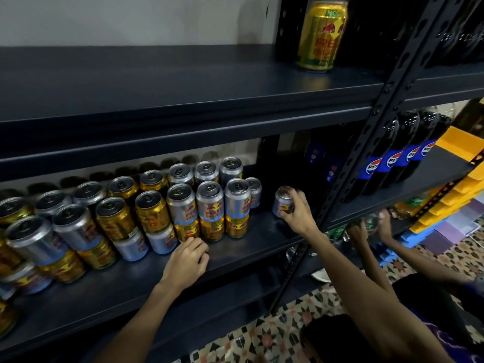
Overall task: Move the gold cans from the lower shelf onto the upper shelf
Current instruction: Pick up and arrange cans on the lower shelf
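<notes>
Currently one gold can (322,35) stands on the upper shelf (183,82) at one o'clock. More gold cans (152,213) sit stacked among silver cans (209,200) on the lower shelf (248,247) at nine o'clock. The left hand (187,260) rests before them with its fingers curled together. At their three o'clock, the right hand (297,212) wraps its fingers around a silver-blue can (281,201).

Upper shelf (157,82) lies open left of its gold can (320,35).

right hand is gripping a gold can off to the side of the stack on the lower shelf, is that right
Not quite. The can that the right hand grips is silver and blue, not gold. The head view shows this. The rest holds: it is off to the side of the stack on the lower shelf.
</notes>
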